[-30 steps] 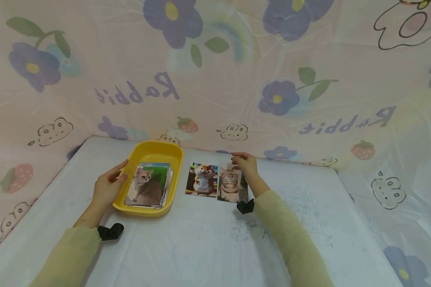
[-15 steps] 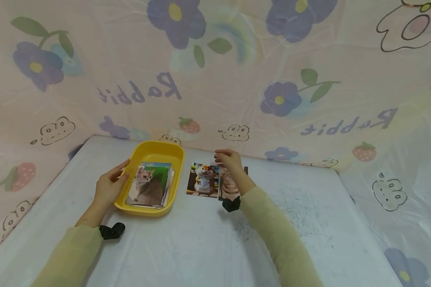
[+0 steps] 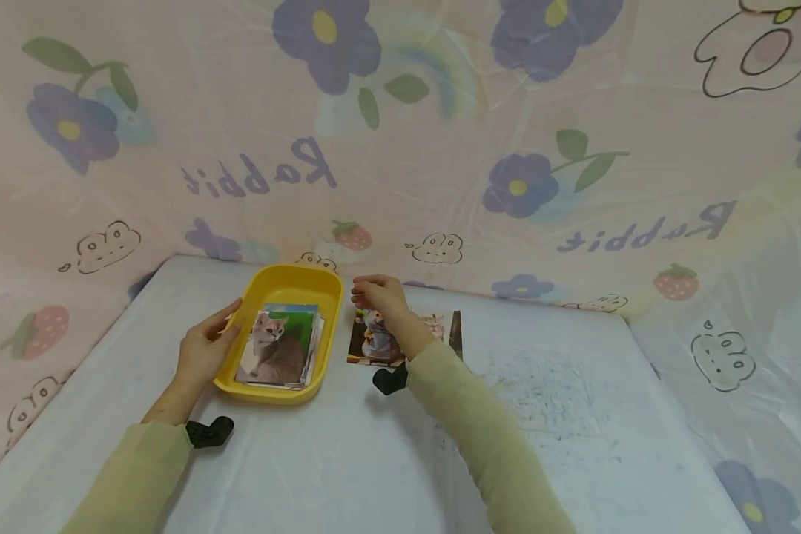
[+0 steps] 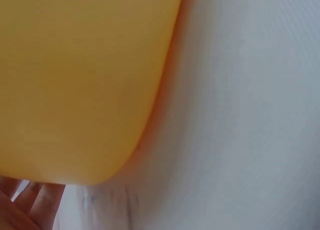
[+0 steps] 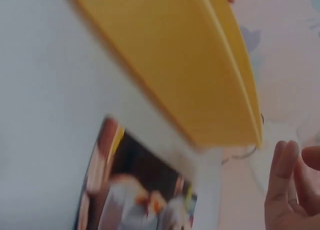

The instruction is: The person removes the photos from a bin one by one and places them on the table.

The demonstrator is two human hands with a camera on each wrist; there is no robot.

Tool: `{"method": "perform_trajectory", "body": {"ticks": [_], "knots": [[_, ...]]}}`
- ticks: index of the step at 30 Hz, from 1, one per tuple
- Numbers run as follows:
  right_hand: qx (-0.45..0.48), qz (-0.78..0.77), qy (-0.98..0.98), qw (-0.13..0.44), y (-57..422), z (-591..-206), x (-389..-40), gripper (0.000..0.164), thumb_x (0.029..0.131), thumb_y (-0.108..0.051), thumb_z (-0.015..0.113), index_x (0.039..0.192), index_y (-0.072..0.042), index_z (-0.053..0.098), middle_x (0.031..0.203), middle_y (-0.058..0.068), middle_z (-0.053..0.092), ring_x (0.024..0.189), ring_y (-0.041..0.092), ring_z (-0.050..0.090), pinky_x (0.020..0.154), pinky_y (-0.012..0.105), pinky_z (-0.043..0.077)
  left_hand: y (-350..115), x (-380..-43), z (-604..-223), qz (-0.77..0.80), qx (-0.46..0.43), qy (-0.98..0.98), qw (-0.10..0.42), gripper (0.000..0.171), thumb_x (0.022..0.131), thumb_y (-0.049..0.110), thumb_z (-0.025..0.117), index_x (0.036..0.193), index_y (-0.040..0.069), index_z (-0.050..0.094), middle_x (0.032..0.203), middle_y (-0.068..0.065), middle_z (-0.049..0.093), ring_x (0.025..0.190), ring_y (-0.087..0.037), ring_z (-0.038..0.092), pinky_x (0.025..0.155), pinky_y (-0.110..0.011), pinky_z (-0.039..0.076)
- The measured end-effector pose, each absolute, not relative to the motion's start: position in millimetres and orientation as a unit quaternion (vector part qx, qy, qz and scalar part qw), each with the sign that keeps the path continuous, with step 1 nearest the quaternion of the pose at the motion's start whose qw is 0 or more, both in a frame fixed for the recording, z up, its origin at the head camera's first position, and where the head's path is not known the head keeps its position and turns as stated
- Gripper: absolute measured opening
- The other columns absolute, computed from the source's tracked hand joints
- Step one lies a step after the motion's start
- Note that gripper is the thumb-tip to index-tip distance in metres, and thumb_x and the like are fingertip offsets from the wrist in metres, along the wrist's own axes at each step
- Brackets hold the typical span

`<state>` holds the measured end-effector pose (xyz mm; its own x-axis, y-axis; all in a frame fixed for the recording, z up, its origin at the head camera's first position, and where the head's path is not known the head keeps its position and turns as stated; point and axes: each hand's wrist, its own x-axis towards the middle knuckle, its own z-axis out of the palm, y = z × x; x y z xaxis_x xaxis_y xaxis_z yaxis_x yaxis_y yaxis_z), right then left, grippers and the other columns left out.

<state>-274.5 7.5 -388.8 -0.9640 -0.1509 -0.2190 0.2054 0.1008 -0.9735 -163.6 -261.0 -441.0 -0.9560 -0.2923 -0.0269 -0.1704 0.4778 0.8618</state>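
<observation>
On the left of the head view, my left hand [image 3: 203, 345] grips the left rim of a yellow plastic tray [image 3: 294, 278], thumb at the edge. Inside lies a stack of photo cards [image 3: 277, 348], a sitting cat on a green background uppermost. My right hand [image 3: 383, 300] hovers just right of the tray, fingers loosely bent, nothing seen between them. Below it a hamster card [image 3: 367, 348] lies on the table, partly covered by the hand. Beside that is a cat card [image 3: 456, 334], mostly hidden by the forearm. The right wrist view shows the right fingers [image 5: 282, 185] apart from the tray.
The white table [image 3: 294, 467] has dark scuff marks [image 3: 554, 393] on its right side. A floral curtain [image 3: 407, 185] rises directly behind the table's back edge and along its sides. Black wrist cameras [image 3: 210, 432] jut out by both sleeves.
My right hand has moved left, from over the cat card, across the hamster card, to near the tray's right rim. The left hand keeps its grip on the tray; both loose cards lie in place.
</observation>
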Motion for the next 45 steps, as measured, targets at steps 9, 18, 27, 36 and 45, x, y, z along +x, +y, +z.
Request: {"method": "perform_trajectory", "body": {"ticks": [9,18,27,36,45], "knots": [[0.030,-0.683,0.709,0.173,-24,-388,-272,0.025,0.093,-0.010,0.060,0.114,0.003,0.064,0.098,0.017,0.070,0.068,0.010,0.066,0.090,0.036,0.054,-262,-163,-440,-0.498,0.137,-0.854,0.064,0.046,0.101,0.028,0.046,0.146,0.027,0.040,0.144,-0.026,0.043,0.125,-0.044,0.048,0.098,-0.054,0.045],[0.022,-0.633,0.741,0.223,-42,-384,-266,0.033,0.093,-0.012,0.059,0.120,0.007,0.061,0.109,0.022,0.069,0.095,0.026,0.070,0.090,0.034,0.053,-260,-163,-442,-0.501,0.137,-0.853,0.057,0.046,0.101,0.027,0.046,0.146,0.026,0.040,0.145,-0.026,0.042,0.125,-0.043,0.048,0.098,-0.053,0.046],[0.023,-0.583,0.765,0.271,-60,-380,-260,0.040,0.091,-0.014,0.062,0.125,0.006,0.058,0.101,0.015,0.067,0.093,0.023,0.067,0.098,0.036,0.049,-262,-163,-445,-0.504,0.139,-0.850,0.060,0.045,0.101,0.028,0.046,0.146,0.027,0.040,0.145,-0.025,0.043,0.124,-0.042,0.049,0.098,-0.053,0.046],[0.038,-0.575,0.763,0.293,-76,-385,-265,0.041,0.090,-0.013,0.063,0.127,0.002,0.056,0.055,-0.005,0.022,0.045,0.009,0.017,0.054,0.025,0.027,-263,-162,-444,-0.506,0.136,-0.850,0.060,0.046,0.101,0.027,0.046,0.147,0.026,0.040,0.145,-0.026,0.041,0.126,-0.044,0.047,0.098,-0.053,0.045],[0.027,-0.556,0.786,0.269,-79,-388,-259,0.047,0.088,-0.018,0.065,0.130,-0.001,0.056,0.146,0.012,0.043,0.130,0.028,0.046,0.104,0.039,0.043,-263,-164,-442,-0.499,0.127,-0.854,0.070,0.046,0.101,0.025,0.047,0.146,0.023,0.041,0.144,-0.025,0.044,0.125,-0.042,0.049,0.098,-0.053,0.046]]}}
